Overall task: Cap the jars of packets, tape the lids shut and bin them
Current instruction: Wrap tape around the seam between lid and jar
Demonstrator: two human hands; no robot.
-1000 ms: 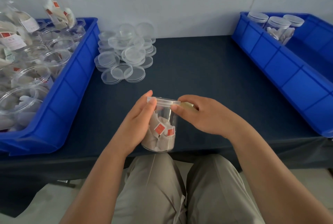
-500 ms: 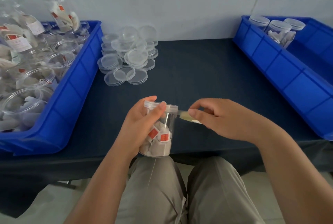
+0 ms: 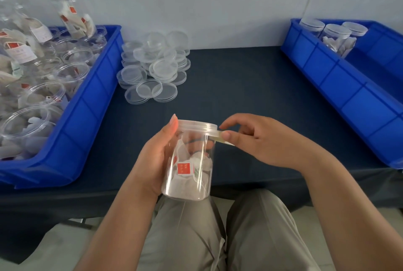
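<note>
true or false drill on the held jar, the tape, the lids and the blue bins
The left hand grips the clear plastic jar of packets. True.
That jar has no lid on. False: a clear round lid sits on it.
The right hand pinches a strip of tape at the lid's edge. True.
The blue plastic bin on the right holds open jars. False: its three jars are capped.
The loose clear lids lie in a bin. False: they are piled on the dark table.
</note>
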